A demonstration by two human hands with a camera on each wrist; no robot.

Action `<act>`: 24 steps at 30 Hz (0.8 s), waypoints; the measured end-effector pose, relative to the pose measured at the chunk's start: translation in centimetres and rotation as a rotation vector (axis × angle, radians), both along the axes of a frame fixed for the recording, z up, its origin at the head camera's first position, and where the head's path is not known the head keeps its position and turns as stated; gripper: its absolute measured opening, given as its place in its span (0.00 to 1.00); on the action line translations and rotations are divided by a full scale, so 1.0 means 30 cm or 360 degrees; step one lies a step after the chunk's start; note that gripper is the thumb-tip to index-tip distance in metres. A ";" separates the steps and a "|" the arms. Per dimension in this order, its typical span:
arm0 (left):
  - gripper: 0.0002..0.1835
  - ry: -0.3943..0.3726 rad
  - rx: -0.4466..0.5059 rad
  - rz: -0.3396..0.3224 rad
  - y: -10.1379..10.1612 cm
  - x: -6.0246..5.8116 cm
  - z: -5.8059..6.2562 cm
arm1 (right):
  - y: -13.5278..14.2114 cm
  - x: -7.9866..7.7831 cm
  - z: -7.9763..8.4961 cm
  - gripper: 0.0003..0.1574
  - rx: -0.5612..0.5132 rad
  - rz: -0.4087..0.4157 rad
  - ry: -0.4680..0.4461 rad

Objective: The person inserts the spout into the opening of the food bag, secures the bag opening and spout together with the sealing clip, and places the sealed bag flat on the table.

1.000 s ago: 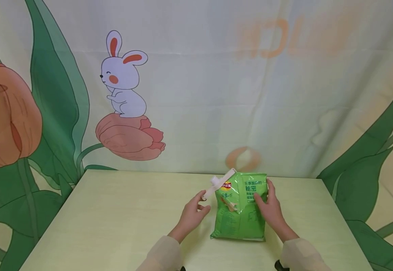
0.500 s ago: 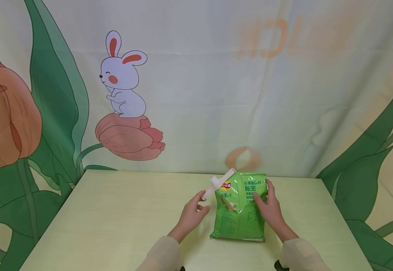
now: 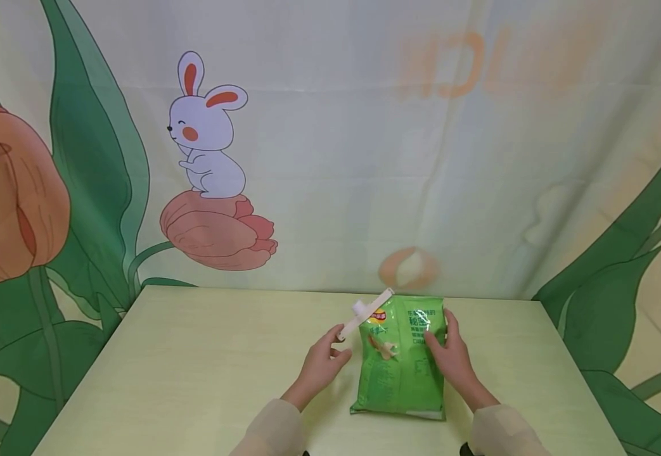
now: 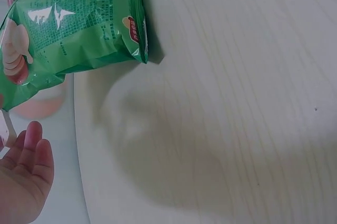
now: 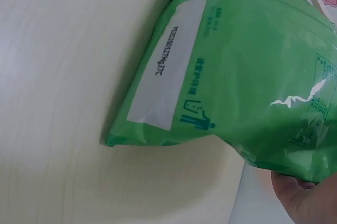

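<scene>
A green bag of chips (image 3: 401,373) is held with its printed side toward the head camera, its top near the table's far edge. Across its upper left corner runs a white bag clip (image 3: 367,315) with a round capped spout. My left hand (image 3: 320,367) holds the clip's lower left end at its fingertips; in the left wrist view that hand (image 4: 26,176) shows beside the clip (image 4: 6,130), its thumb out of sight. My right hand (image 3: 457,358) grips the bag's right side, thumb on the front and the other fingers mostly hidden behind.
A pale wooden-topped table (image 3: 193,367) lies under the bag and hands. Behind it hangs a printed curtain (image 3: 330,158) with a rabbit, tulips and leaves.
The bag has shifted slightly toward me, its bottom edge lower in the head view. The clip and both hands have moved a little with it, keeping their holds.
</scene>
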State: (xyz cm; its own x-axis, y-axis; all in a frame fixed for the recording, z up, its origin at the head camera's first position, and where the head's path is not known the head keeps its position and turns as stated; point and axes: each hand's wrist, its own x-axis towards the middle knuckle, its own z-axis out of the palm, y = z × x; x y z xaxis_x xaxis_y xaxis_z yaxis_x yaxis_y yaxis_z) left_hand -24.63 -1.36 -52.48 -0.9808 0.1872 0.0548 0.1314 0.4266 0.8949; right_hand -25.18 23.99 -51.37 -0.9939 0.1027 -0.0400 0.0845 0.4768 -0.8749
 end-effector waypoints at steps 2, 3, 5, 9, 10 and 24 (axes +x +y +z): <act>0.27 -0.0004 0.0011 -0.0002 -0.001 0.002 -0.001 | -0.001 0.000 -0.005 0.43 -0.0009 0.0000 -0.0013; 0.27 -0.0005 0.0016 -0.0003 -0.002 0.002 -0.001 | -0.002 0.001 -0.008 0.43 -0.0011 0.0002 -0.0019; 0.27 -0.0009 0.0017 -0.0006 -0.003 0.004 -0.003 | -0.002 0.002 -0.012 0.43 -0.0016 0.0002 -0.0029; 0.27 -0.0006 0.0011 -0.0010 -0.005 0.005 -0.008 | -0.004 0.004 -0.017 0.43 -0.0014 0.0007 -0.0036; 0.27 -0.0006 0.0009 -0.0010 -0.006 0.005 -0.009 | -0.004 0.004 -0.018 0.43 -0.0010 0.0008 -0.0036; 0.27 -0.0033 0.0009 -0.0006 -0.007 0.008 -0.017 | -0.003 0.001 -0.038 0.42 0.0032 0.0024 -0.0039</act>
